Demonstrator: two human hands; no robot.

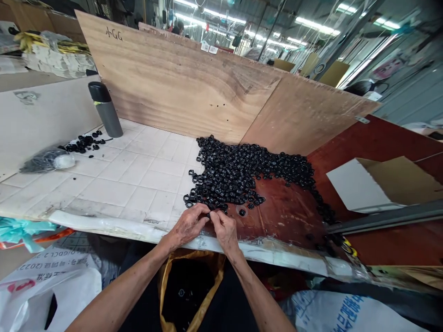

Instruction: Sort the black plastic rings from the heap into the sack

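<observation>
My left hand [189, 224] and my right hand [225, 230] meet at the table's front edge, fingertips almost touching. Both are closed in a pinch around a small black ring-like part [208, 215], mostly hidden by the fingers. Just beyond them spreads a large heap of black ring-like plastic parts [228, 170], reaching back to the wooden board. One loose black part [242, 212] lies right of my right hand, on a pale round spot. Below my hands, an open yellow-rimmed bag [165, 295] hangs at my lap with some dark parts inside.
A grey bottle [110, 117] stands at the back left, near a small pile of black parts [83, 144] and a clear plastic bag [44, 160]. Wooden boards [180, 78] wall the back. An open cardboard box [367, 184] and a metal bar [384, 219] are at right.
</observation>
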